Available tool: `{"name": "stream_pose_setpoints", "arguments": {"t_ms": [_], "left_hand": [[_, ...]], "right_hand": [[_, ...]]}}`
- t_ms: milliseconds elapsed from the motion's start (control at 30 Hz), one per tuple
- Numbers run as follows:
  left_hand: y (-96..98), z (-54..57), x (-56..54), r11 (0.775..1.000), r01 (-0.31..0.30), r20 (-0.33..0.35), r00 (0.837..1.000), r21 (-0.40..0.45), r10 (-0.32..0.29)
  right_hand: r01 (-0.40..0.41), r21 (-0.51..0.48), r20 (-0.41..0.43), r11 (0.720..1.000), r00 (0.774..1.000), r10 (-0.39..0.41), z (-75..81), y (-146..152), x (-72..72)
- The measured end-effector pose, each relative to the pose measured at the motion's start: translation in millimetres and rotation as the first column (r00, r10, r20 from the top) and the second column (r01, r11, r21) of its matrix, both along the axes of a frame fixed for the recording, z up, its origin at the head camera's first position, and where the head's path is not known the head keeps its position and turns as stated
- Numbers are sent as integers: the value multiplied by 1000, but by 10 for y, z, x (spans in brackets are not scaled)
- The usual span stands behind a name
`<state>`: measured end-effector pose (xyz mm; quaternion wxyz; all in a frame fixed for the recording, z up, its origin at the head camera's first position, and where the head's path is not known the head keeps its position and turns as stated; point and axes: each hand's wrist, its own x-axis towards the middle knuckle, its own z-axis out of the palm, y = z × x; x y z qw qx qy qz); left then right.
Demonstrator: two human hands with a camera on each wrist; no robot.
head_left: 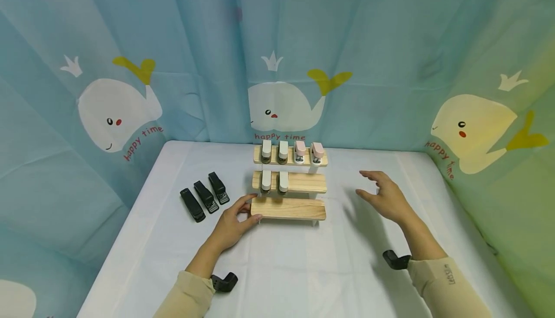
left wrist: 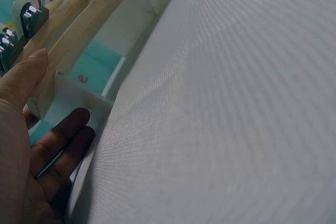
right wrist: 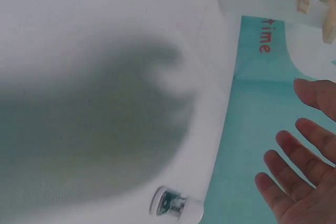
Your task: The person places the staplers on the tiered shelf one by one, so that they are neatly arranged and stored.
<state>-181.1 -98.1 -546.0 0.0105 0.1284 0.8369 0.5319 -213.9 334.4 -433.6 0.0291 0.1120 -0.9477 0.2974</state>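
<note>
A three-tier wooden rack point(head_left: 288, 209) stands on the table. My left hand point(head_left: 231, 224) grips the left end of its lowest tier; in the left wrist view the thumb point(left wrist: 32, 72) lies against the wood and two fingers sit loosely by the white support point(left wrist: 79, 95). Two white mini staplers point(head_left: 266, 152) and two pink ones point(head_left: 299, 152) stand on the top tier. Two more white mini staplers point(head_left: 284, 182) stand on the middle tier. To the right of the rack my right hand point(head_left: 387, 198) hovers with fingers spread, holding nothing.
Three black staplers point(head_left: 192, 205) lie left of the rack on the white tablecloth point(head_left: 303, 270). A small white item with shiny metal point(right wrist: 176, 205) lies near the table edge in the right wrist view, its kind unclear. A whale-print curtain point(head_left: 373, 115) surrounds the table.
</note>
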Motion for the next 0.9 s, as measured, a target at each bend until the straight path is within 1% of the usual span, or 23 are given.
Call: {"name": "stream_pose_setpoints", "arguments": {"t_ms": [133,300,433,600,767,900], "left_hand": [[-2,-5,-3,1000,6,2,1000,3,-6],[-6,1,-1,1000,7,14,1000,16,-7],[-8,-7,-5,1000,7,9,1000,11,-7],[-14,-9,-9,1000,9,6,1000,13,-9],[-13,6,-3,1000,8,19,1000,11,-8],[-14,-4,-4,1000,12,9,1000,15,-12]], "right_hand": [[13,15,16,1000,1000,-14,-6,55,-4],[12,37,13,999,1000,-12,-3,131,-16],[11,47,15,999,1000,-11,-14,202,-29],[19,59,51,998,998,-22,-31,293,-42],[18,83,99,996,995,-26,-63,400,-61],[15,100,118,995,993,-27,-106,495,-90]]}}
